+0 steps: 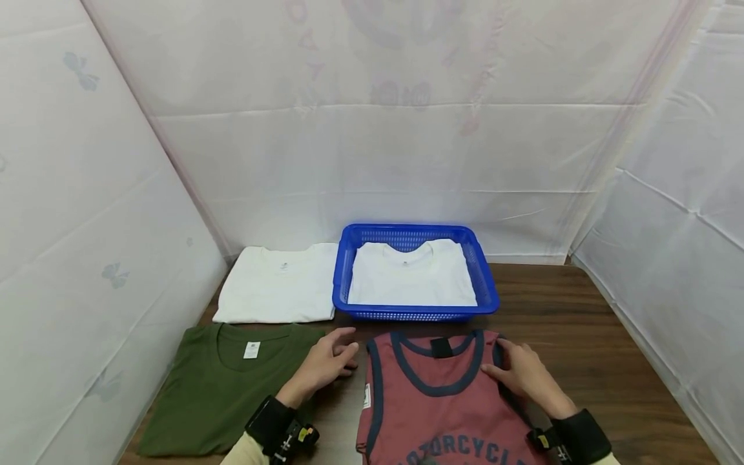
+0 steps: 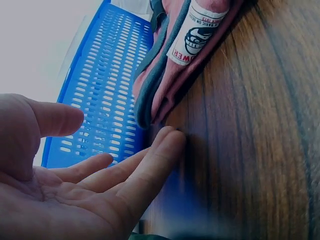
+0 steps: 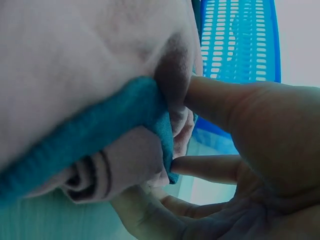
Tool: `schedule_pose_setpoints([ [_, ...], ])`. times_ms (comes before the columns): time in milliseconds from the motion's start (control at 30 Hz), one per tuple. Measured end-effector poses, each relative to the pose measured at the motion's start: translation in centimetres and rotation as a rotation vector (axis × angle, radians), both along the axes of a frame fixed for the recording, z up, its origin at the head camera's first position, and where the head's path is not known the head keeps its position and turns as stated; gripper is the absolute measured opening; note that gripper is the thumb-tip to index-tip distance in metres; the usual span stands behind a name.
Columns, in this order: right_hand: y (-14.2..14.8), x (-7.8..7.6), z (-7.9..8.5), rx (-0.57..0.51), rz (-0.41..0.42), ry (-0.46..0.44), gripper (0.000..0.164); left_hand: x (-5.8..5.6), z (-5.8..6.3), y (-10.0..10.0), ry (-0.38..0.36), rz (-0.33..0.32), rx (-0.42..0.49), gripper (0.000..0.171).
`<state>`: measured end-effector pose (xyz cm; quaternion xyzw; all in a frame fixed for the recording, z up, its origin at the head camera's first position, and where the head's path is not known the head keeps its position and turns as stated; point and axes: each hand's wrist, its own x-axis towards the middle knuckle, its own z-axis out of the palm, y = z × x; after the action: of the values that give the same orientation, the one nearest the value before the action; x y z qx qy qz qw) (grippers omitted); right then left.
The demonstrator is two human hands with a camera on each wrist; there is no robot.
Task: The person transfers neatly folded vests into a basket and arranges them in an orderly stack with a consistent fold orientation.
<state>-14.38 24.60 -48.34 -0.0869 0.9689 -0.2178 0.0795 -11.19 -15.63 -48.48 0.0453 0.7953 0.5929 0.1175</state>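
A folded red tank top (image 1: 442, 413) with dark blue trim and "MOTORCYCLE" lettering lies at the front of the table. My right hand (image 1: 526, 374) pinches its right shoulder edge, thumb on top and fingers at the side and beneath, as the right wrist view shows around the trim (image 3: 125, 107). My left hand (image 1: 322, 365) is apart from the tank top's left side, fingers spread and holding nothing. In the left wrist view a white label (image 2: 197, 32) shows on the tank top's side. Left of that hand lies a folded green T-shirt (image 1: 215, 394).
Behind the tank top stands a blue plastic basket (image 1: 488, 300) with a folded white T-shirt (image 1: 413, 278) inside. Another folded white T-shirt (image 1: 279, 290) lies left of the basket. White sheets (image 1: 372, 155) enclose the wooden table (image 1: 558, 310) at the back and sides.
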Motion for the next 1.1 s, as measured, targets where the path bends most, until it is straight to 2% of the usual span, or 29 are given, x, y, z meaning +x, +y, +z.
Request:
schedule_pose_setpoints([
  [167,-1.0,0.0,-0.1,-0.011,0.001,0.021,0.073,-0.3,-0.2,-0.1,0.0,0.014,-0.005,0.053],
  [467,-2.3,-0.1,-0.2,-0.037,-0.009,0.002,0.07,-0.7,-0.4,-0.1,-0.019,0.028,0.014,0.052],
  [767,-3.1,0.1,-0.5,-0.075,-0.013,0.01,0.067,-0.9,-0.5,-0.3,-0.175,0.08,0.182,0.061],
  [967,-3.1,0.2,-0.4,-0.169,-0.015,0.018,0.064,-1.4,-0.6,-0.2,-0.198,0.051,0.222,0.062],
  [1100,-3.1,0.2,-0.5,-0.19,-0.014,0.019,0.062,-1.5,-0.6,-0.3,-0.182,-0.007,0.232,0.061],
])
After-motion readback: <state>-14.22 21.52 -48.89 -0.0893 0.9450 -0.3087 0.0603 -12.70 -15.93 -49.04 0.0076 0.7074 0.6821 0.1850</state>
